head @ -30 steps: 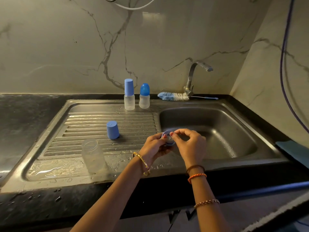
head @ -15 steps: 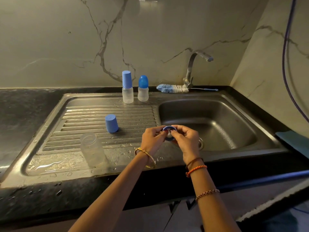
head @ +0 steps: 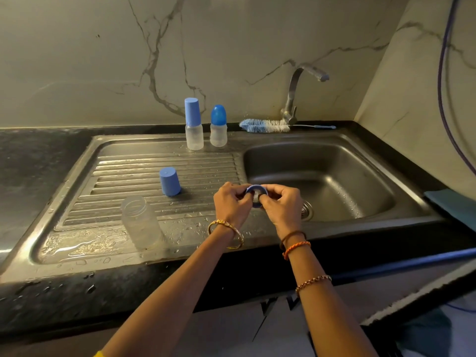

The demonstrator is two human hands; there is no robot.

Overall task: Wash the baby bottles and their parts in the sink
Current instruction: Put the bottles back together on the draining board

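My left hand [head: 231, 202] and right hand [head: 282, 204] both pinch the blue ring [head: 256, 190] over the basin [head: 334, 181] edge, likely so I can work its teat free.

Pale marble walls [head: 231, 47] with dark veins meet in a corner. A black stone counter [head: 33, 161] runs beneath them under dim, warm light.

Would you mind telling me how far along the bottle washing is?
One open bottle and its blue cap stand apart on the wet drainboard. Both hands grip a blue ring. Two capped bottles still stand assembled; the brush lies unused.
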